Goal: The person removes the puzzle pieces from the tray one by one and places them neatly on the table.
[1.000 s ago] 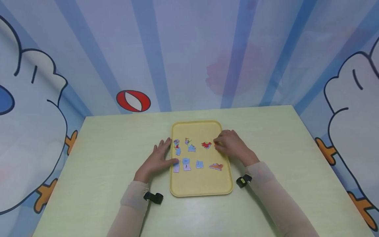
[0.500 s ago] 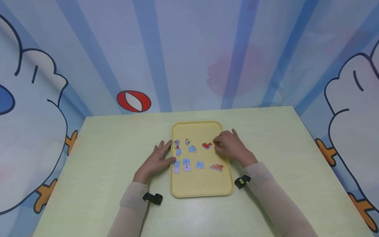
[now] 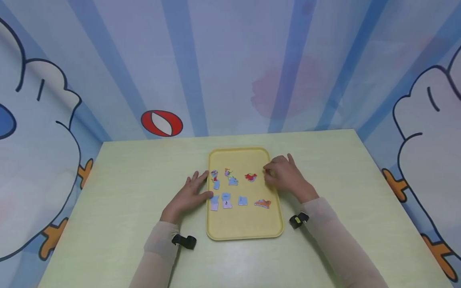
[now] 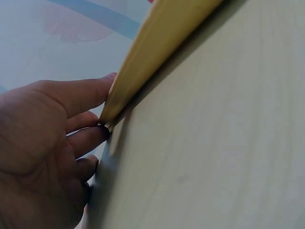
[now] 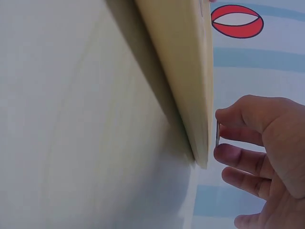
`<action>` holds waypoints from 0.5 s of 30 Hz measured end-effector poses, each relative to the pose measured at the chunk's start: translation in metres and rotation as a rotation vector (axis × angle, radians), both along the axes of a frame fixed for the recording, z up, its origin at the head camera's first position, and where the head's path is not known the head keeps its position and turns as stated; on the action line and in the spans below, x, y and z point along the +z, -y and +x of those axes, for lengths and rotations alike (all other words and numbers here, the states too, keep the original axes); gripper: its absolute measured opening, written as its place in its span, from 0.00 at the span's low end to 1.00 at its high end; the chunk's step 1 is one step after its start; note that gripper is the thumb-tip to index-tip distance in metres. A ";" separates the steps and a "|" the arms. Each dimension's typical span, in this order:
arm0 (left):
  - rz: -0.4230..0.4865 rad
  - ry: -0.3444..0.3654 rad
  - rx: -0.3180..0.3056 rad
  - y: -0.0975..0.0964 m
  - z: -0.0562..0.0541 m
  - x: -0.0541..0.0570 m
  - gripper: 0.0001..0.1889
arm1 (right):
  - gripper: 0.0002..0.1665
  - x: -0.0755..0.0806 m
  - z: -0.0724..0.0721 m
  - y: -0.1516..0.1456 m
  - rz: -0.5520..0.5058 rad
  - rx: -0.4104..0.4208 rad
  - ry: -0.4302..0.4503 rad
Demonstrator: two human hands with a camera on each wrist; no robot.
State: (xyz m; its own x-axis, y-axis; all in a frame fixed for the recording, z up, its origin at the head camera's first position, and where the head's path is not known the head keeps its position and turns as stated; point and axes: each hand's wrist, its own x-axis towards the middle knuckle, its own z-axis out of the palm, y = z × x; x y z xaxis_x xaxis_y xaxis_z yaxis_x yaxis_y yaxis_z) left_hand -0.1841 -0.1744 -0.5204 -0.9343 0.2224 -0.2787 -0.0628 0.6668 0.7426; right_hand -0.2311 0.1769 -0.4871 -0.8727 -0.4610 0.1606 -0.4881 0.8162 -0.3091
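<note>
Over the right side of a yellow tray (image 3: 245, 228), my right hand (image 3: 286, 176) pinches a thin flat puzzle piece (image 5: 218, 135) between thumb and fingers; it shows edge-on in the right wrist view, its picture hidden. My left hand (image 3: 187, 200) rests at the tray's left rim, fingers spread and thumb touching the rim. A red puzzle piece (image 3: 250, 177) lies left of my right fingertips. Further left are two joined figures, one with a red middle (image 3: 215, 179) and one with a blue base (image 3: 232, 179). Below them lie blue-lilac pieces (image 3: 226, 201) and an orange piece (image 3: 263, 203).
The tray lies on a pale wood-grain table (image 3: 144, 168). Behind the table hangs a blue striped backdrop (image 3: 230, 72) with cartoon figures at both sides. Each wrist wears a black strap camera, such as the right one (image 3: 299, 220).
My right hand has shifted slightly right, away from the red piece, its fingers still pinched. My left thumb has drawn back from the lilac piece to the tray's rim.
</note>
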 end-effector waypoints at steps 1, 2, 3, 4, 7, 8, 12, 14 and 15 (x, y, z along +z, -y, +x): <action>0.002 0.003 0.003 0.000 0.000 0.001 0.45 | 0.12 0.000 0.000 -0.001 0.001 0.001 -0.008; 0.003 0.006 0.007 0.000 0.000 0.001 0.45 | 0.12 0.000 0.000 -0.002 -0.001 -0.002 -0.011; 0.006 0.007 0.011 0.001 0.000 0.002 0.45 | 0.12 0.001 -0.001 -0.003 -0.001 -0.004 -0.013; 0.007 0.008 0.013 0.001 0.000 0.002 0.45 | 0.12 0.001 -0.001 -0.004 0.001 -0.008 -0.015; 0.017 0.014 0.019 0.001 0.000 0.002 0.45 | 0.12 -0.002 -0.003 -0.010 0.012 -0.024 -0.017; 0.018 0.013 0.018 0.001 -0.001 0.001 0.45 | 0.12 -0.002 -0.003 -0.012 0.014 -0.029 -0.018; 0.021 0.013 0.016 0.001 -0.001 0.000 0.45 | 0.10 -0.005 -0.003 -0.020 0.014 -0.039 -0.037; 0.017 0.013 0.015 0.002 -0.001 0.000 0.45 | 0.10 -0.006 -0.003 -0.023 0.010 -0.032 -0.055; 0.016 0.015 0.017 0.002 -0.001 -0.001 0.45 | 0.09 -0.006 -0.003 -0.025 0.009 -0.025 -0.067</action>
State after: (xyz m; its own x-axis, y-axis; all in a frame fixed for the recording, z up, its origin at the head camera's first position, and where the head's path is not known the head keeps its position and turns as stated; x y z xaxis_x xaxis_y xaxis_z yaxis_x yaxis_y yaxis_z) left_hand -0.1854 -0.1760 -0.5212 -0.9336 0.2115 -0.2893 -0.0850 0.6536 0.7520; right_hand -0.2341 0.2017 -0.4930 -0.8714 -0.4409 0.2149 -0.4868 0.8311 -0.2688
